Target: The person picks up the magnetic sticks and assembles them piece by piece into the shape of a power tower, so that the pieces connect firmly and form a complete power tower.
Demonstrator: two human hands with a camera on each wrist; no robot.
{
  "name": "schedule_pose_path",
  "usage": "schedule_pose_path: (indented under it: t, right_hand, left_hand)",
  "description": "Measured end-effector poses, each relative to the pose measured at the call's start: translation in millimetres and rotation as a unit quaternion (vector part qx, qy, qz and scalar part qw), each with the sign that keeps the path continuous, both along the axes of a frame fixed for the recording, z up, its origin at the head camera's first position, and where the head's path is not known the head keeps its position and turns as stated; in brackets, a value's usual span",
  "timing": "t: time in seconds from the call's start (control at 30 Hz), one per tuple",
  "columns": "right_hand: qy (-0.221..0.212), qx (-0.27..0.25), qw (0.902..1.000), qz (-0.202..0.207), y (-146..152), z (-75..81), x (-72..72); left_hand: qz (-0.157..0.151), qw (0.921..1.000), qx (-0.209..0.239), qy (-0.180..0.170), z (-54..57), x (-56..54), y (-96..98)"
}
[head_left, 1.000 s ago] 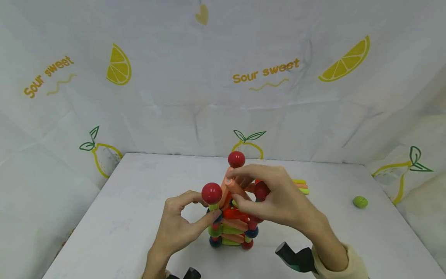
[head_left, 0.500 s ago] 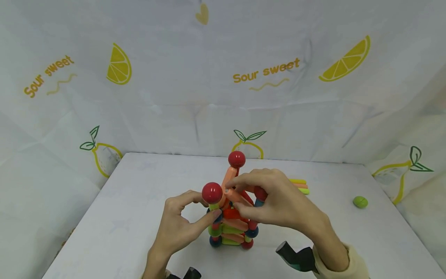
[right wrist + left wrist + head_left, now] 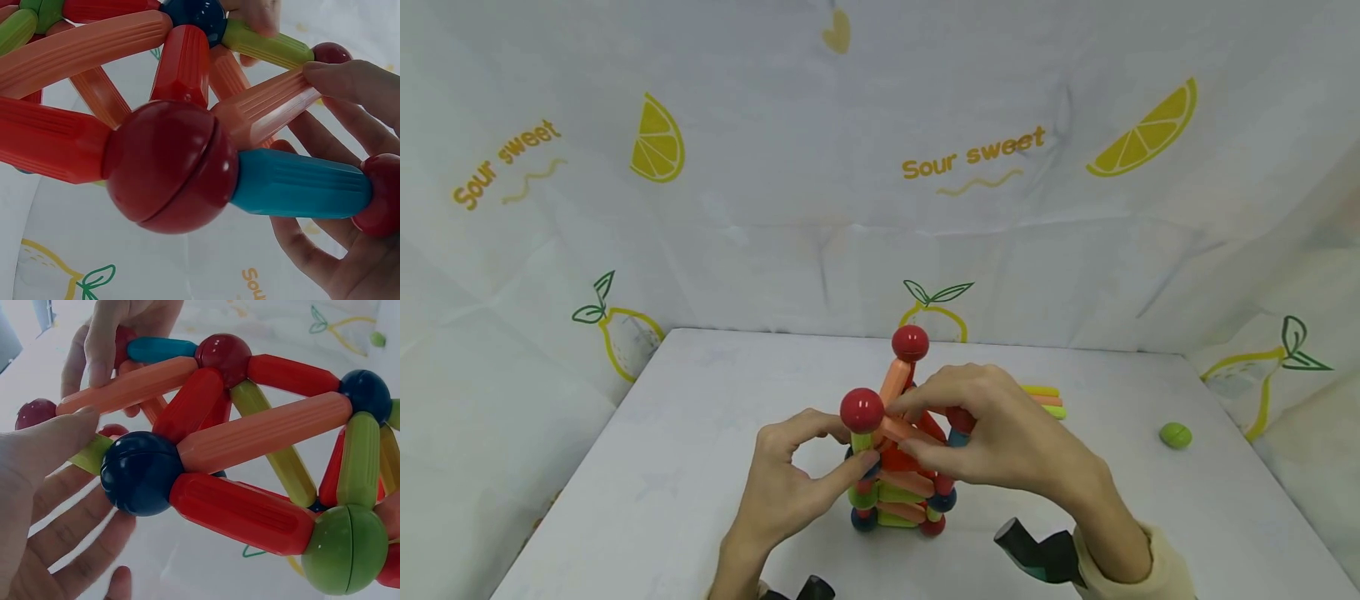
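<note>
A tower of magnetic sticks and balls (image 3: pixel 904 492) stands on the table between both hands. My left hand (image 3: pixel 784 492) grips its near left corner, thumb and fingers around the yellow-green stick (image 3: pixel 269 45) just above a dark blue ball (image 3: pixel 140 474). A red ball (image 3: pixel 862 411) tops that stick. My right hand (image 3: pixel 1000 425) pinches an orange stick (image 3: pixel 269 106) between thumb and fingers. One end of this stick meets that red ball; the other reaches a larger-looking red ball (image 3: pixel 169 165) in the right wrist view, where a blue stick (image 3: pixel 300 183) also joins.
Behind the right hand lie several loose sticks (image 3: pixel 1051 402) in yellow, orange and green. A green ball (image 3: pixel 1176 434) sits farther right on the white table (image 3: pixel 700 433). Another red ball (image 3: pixel 910 342) tops the tower's back. A lemon-print cloth (image 3: pixel 790 167) hangs behind.
The orange stick's free end has moved down and left to the near red ball, carried by my right hand. That ball has shifted slightly right and up; my left hand keeps its place.
</note>
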State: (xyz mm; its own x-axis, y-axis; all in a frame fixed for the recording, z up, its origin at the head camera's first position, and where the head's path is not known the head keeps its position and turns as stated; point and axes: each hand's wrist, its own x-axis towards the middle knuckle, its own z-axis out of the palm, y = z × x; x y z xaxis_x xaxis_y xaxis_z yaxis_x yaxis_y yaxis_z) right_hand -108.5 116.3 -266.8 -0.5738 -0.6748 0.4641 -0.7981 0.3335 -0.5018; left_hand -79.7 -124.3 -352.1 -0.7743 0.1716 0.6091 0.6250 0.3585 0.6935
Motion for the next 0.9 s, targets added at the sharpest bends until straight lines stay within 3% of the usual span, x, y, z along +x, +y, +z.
schedule_pose_path:
  t: [0.2,0.33,0.4,0.57,0.7,0.9]
  right_hand:
    - [0.0,-0.01,0.9999,0.0,-0.4,-1.0,0.4]
    - [-0.008,-0.044,0.9989,-0.015,3.8,-2.3,1.9]
    - [0.008,-0.074,0.9968,-0.029,7.1,-3.4,1.6]
    - [0.055,-0.171,0.9797,-0.089,17.9,-6.7,-4.4]
    - [0.048,-0.229,0.964,-0.126,28.6,-14.1,-14.7]
    - [0.047,-0.179,0.9584,-0.218,48.6,-43.0,-38.7]
  left_hand:
    - [-0.017,0.9982,-0.052,-0.023,-3.1,-2.1,-1.9]
    - [-0.033,0.9975,-0.051,-0.035,-2.6,-2.3,-1.2]
    - [-0.036,0.9975,-0.049,-0.035,-2.2,-2.5,-0.7]
    - [-0.038,0.9968,-0.048,-0.051,-2.8,-3.6,-0.8]
    - [-0.044,0.9961,-0.044,-0.062,-4.6,-5.1,-3.8]
    - [-0.042,0.9942,-0.036,-0.092,-6.7,-8.2,-8.3]
